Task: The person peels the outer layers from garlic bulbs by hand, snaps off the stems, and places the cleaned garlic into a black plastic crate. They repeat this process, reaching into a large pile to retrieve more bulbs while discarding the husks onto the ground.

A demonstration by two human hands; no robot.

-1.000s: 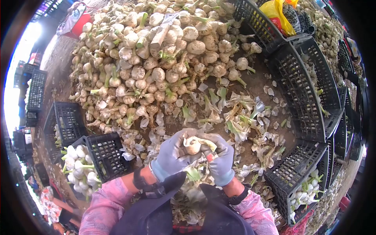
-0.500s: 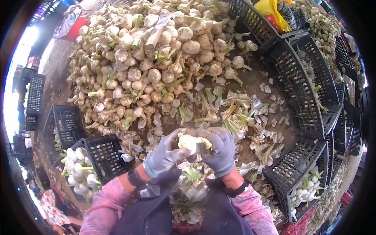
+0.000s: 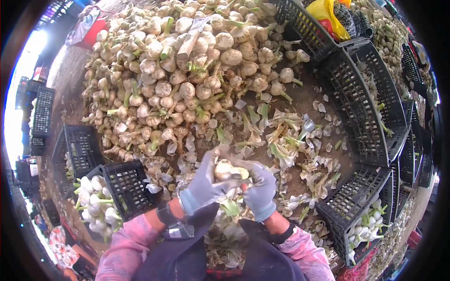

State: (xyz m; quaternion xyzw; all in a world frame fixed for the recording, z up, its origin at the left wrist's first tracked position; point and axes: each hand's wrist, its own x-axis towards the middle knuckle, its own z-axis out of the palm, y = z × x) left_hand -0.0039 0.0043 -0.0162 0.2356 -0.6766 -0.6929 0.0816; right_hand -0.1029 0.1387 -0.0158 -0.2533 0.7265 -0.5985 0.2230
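A garlic bulb with pale skin is between my gloved hands, above a dark floor strewn with peelings. My left hand is closed around the bulb's left side, its thumb reaching across below. On the other side, my right hand has its fingers curled at the stem end. A small reddish spot shows by the right thumb; I cannot make out what it is. Loose papery skins lie just beyond the hands. Ahead of them rises a large heap of unpeeled garlic bulbs.
A wooden-handled tool lies on the heap. Black plastic crates line the right side. At lower left, one crate holds white garlic; another at lower right holds more. A red bucket stands at upper left.
The bulb has turned in my hands and sits slightly more to the left. My left hand has shifted right, its thumb now across the bulb's underside; my right hand has dropped slightly.
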